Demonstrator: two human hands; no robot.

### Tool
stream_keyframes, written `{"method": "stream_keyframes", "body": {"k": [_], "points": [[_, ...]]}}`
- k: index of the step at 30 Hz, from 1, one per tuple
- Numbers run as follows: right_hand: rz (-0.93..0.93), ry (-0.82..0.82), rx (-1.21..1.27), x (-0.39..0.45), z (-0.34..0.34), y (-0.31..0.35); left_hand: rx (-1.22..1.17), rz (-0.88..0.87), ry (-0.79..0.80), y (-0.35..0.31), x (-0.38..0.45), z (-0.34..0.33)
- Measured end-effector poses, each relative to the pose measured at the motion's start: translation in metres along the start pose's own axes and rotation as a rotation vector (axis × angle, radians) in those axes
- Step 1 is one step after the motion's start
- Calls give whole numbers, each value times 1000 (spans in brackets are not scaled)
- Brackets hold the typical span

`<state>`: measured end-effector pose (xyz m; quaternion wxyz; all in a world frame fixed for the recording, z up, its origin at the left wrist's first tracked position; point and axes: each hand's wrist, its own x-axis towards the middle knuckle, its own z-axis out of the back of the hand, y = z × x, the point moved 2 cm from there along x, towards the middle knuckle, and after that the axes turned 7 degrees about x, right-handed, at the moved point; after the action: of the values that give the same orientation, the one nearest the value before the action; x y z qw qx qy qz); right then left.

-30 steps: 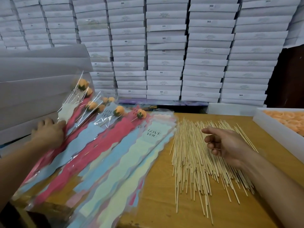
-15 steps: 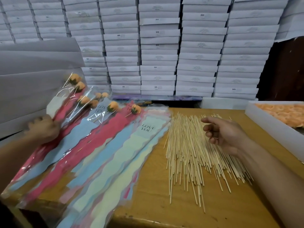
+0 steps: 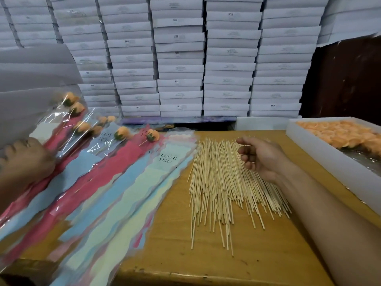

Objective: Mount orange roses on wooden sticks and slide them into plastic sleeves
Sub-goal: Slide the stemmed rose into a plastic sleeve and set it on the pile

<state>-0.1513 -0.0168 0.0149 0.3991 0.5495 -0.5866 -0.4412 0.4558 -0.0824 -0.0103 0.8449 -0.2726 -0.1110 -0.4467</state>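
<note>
Thin pale wooden sticks (image 3: 224,180) lie fanned in a loose pile at the middle of the brown wooden desk (image 3: 257,254). Above that pile hovers the right hand (image 3: 260,156), fingers loosely curled and holding nothing. Left of the sticks, clear plastic sleeves with pink, blue and cream card inserts (image 3: 115,182) overlap, several holding orange roses (image 3: 123,133). On them rests the blurred left hand (image 3: 26,159); its grasp cannot be told. Right of the sticks, a white tray (image 3: 329,159) holds loose orange rose heads (image 3: 342,135).
</note>
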Motion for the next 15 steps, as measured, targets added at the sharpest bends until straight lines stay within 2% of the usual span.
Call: {"method": "stream_keyframes", "body": {"k": [2,5,7,9,15], "points": [[6,-17,17,1,2,2,150,12,0,-31,-27,31],[20,-60,36,3,8,4,141,-134,-67,-91,-68,62],[24,-88,46,6,12,4,82,-283,-116,-134,-94,70],[18,-114,34,9,16,3,-58,-400,-77,-179,-123,73],[-19,-126,-10,12,20,-1,-445,-465,135,-300,-218,61]]}}
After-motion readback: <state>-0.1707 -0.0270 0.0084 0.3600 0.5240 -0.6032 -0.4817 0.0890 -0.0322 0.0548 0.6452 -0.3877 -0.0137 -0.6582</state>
